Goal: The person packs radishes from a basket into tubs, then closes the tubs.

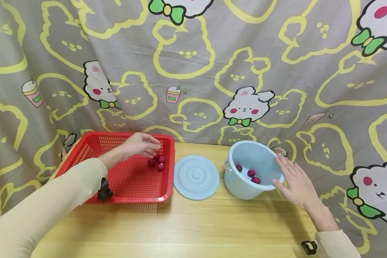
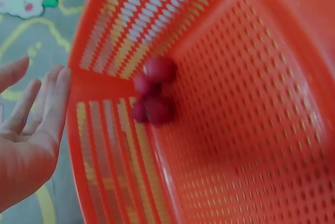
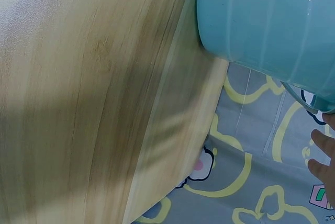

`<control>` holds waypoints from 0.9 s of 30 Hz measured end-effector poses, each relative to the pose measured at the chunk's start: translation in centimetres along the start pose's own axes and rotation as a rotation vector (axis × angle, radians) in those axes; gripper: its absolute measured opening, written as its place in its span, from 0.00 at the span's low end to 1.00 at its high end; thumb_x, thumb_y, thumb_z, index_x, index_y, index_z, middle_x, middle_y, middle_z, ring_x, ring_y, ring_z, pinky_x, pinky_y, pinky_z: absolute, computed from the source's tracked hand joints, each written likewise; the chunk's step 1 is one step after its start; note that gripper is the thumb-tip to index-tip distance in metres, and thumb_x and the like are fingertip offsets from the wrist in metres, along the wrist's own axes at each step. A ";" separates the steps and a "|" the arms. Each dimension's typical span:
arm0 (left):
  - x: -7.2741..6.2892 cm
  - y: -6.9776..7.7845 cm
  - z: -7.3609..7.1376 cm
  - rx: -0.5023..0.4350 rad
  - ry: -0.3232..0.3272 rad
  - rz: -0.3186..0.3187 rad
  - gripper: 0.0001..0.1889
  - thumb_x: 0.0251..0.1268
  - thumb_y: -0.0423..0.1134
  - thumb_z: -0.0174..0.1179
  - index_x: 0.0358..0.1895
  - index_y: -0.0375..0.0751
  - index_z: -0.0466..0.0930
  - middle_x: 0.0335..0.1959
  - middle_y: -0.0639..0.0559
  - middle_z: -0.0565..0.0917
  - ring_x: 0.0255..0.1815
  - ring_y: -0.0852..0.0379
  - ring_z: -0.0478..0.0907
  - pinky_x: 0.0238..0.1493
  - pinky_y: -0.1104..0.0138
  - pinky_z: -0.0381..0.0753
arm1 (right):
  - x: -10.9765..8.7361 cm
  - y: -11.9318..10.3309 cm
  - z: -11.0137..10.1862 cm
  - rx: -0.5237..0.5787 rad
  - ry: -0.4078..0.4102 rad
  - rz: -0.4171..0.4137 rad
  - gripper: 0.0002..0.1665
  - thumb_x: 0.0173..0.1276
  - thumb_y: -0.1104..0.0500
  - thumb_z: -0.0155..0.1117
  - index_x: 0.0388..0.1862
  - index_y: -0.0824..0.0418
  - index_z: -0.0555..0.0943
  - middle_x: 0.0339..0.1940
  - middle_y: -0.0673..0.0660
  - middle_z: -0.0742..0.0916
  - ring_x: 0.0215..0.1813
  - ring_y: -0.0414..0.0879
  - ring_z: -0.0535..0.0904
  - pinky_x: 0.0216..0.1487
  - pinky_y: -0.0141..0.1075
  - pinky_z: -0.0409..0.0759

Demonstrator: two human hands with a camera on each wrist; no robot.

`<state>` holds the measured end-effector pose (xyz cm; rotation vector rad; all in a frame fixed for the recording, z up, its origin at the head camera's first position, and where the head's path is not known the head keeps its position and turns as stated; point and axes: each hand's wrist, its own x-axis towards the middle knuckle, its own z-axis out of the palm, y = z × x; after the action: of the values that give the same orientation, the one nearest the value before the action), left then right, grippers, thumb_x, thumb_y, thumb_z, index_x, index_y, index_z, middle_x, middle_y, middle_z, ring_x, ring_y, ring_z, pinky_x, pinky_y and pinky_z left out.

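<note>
Patterned curtain (image 1: 187,46) hangs behind a wooden table (image 1: 193,225). Over the red basket (image 1: 170,172), the left hand (image 1: 139,145) holds nothing, its fingers loose; four dark-red fruits (image 1: 161,167) cluster on the basket floor toward its right wall. Three more fruits (image 1: 251,173) lie in the blue bucket (image 1: 242,190), and the right hand (image 1: 297,183), grasping nothing, rests its straightened fingers at the rim. Between basket and bucket, a blue lid (image 1: 196,184) lies flat.
</note>
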<state>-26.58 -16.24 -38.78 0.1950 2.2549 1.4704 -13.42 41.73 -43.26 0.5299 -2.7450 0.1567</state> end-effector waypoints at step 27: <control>3.1 -5.6 -4.5 0.069 -0.115 -0.053 0.27 0.74 0.41 0.67 0.67 0.25 0.76 0.52 0.37 0.90 0.48 0.49 0.91 0.57 0.54 0.92 | 0.1 -0.3 -0.2 0.000 -0.008 -0.001 0.47 0.78 0.43 0.60 0.87 0.60 0.56 0.87 0.64 0.63 0.91 0.39 0.43 0.92 0.36 0.34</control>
<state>-30.63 -21.29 -43.14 0.2330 2.2027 1.3215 -13.38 41.45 -43.05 0.5324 -2.7525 0.1547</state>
